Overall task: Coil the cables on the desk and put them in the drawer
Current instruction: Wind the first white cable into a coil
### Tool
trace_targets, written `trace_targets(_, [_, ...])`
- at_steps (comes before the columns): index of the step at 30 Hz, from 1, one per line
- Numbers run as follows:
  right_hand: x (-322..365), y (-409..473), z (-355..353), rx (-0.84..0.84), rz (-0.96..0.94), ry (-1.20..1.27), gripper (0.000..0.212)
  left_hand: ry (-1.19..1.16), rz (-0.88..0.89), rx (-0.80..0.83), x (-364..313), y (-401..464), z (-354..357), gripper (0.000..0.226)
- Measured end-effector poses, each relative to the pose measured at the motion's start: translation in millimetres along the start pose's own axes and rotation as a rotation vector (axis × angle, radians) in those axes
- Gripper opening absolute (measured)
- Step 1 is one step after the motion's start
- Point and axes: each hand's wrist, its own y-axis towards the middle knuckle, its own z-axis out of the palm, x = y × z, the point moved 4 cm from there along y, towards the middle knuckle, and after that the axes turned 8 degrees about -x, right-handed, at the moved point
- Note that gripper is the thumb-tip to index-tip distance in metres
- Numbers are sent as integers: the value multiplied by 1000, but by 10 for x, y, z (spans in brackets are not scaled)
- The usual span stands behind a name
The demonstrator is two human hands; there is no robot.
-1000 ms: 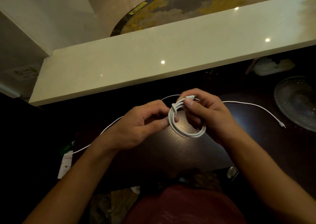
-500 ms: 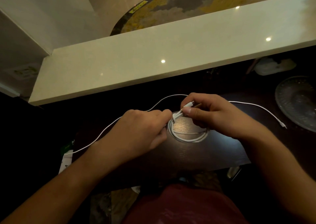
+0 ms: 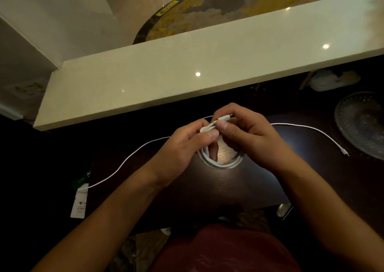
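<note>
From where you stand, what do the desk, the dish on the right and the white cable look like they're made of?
The desk looks like dark wood or veneer with a glossy finish: faint grain shows where light reflects. The dish seems to be clear cut glass, patterned and see-through. The cable looks like smooth white plastic or rubber, bending easily into loops.

From my remote screen I see that both forearms are bare from the lower corners of the frame up to the wrists, with no sleeve on them. The left hand (image 3: 182, 147) and the right hand (image 3: 253, 138), near the centre of the frame, carry no ring, watch or glove that I can make out. At the bottom centre there is a dark red garment (image 3: 224, 251) worn by the person; the light is too dim to tell its kind.
</note>
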Motion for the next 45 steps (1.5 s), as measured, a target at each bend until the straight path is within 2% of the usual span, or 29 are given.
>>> trace_targets(6, [-40,0,-82,-30,-30,-116,18,195,98,-131,48,16,-56,21])
trace_targets(12, [-29,-3,-168,-110,-77,-208,16,344,131,-161,51,23,-125,19])
trace_targets(14, [-15,6,-202,-118,-85,-204,16,313,141,-139,38,11,-123,18])
trace_targets(18, [-39,26,-195,-108,10,-40,16,62,156,-90,-6,-7,-104,21])
trace_targets(22, [-142,20,-57,-111,58,-6,21,-8,159,-133,-47,35,-107,24])
trace_targets(28, [-201,14,34,-99,117,-37,30,290,204,-275,-15,41,-129,23])
trace_targets(33, [-195,41,-4,-72,238,-5,33,407,268,-380,-34,15,-85,16])
trace_targets(37, [-296,53,-14,-57,328,77,37,546,345,-439,-99,20,-104,30])
trace_targets(40, [-277,24,4,30,298,149,43,642,411,-461,-97,33,-118,25])
trace_targets(42, [-243,16,8,84,221,38,29,669,404,-467,-73,45,-125,22])
trace_targets(45, [-223,23,6,84,187,18,26,642,335,-425,-39,65,-124,18])
